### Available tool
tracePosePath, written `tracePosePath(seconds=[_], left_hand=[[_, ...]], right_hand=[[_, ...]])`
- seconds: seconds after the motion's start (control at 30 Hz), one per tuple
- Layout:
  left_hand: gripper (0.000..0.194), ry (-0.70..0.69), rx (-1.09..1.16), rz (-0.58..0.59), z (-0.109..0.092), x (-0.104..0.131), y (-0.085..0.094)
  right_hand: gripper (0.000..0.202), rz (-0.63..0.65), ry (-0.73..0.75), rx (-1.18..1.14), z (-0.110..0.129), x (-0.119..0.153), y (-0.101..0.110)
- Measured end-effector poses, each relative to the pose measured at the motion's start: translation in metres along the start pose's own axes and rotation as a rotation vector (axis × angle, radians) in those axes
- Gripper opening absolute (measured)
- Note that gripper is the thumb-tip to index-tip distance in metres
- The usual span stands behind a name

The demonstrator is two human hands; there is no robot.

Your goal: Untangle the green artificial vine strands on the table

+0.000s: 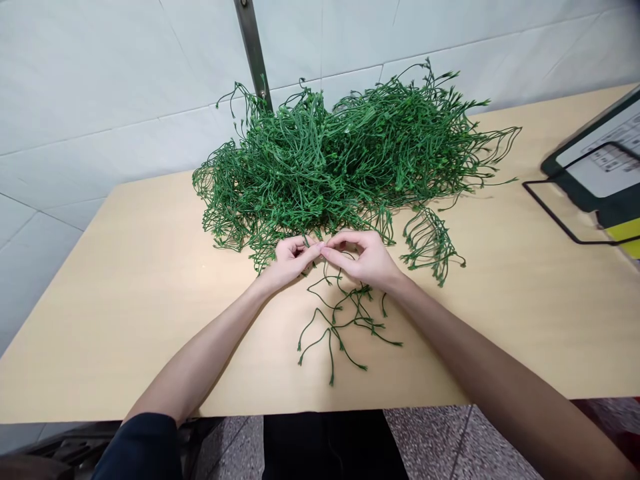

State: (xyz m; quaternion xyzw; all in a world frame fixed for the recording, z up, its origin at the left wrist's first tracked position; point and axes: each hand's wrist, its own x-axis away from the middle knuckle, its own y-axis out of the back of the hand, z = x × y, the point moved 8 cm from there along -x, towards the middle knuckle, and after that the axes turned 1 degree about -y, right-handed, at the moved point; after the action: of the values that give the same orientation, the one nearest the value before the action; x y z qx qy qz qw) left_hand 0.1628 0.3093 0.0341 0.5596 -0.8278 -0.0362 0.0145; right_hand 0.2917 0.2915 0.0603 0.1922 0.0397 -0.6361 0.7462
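Observation:
My left hand [296,259] and my right hand [361,257] meet fingertip to fingertip at the front of a large heap of green plastic stems [320,153]. Each is pinched closed on green stem pieces, whose joint is hidden between the fingers. Below my hands, a branching green sprig [333,327] with several thin, forked-tip stems lies spread on the table. To the right of my right hand, a small curved bunch of stems [430,240] rests apart at the heap's edge.
The light wooden table [125,300] stands against a tiled wall [125,73]. A metal upright [254,53] rises behind the heap. At the right edge are a dark box with a white label [600,160] and a black wire frame [550,217].

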Motion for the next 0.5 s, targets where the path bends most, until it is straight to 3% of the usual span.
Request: tracePosePath(seconds=[0.3,0.5], left_hand=[[0.061,0.01,-0.051,0.057,0.0064,0.0007,-0.0044],[0.059,-0.078,-0.088,0.113,0.0019,-0.0001,-0.0083]], right_hand=[[0.013,0.091,0.023,0.145,-0.0057,-0.0007,-0.0062],[0.016,0.091,0.096,0.245,0.001,0.0015,-0.009]])
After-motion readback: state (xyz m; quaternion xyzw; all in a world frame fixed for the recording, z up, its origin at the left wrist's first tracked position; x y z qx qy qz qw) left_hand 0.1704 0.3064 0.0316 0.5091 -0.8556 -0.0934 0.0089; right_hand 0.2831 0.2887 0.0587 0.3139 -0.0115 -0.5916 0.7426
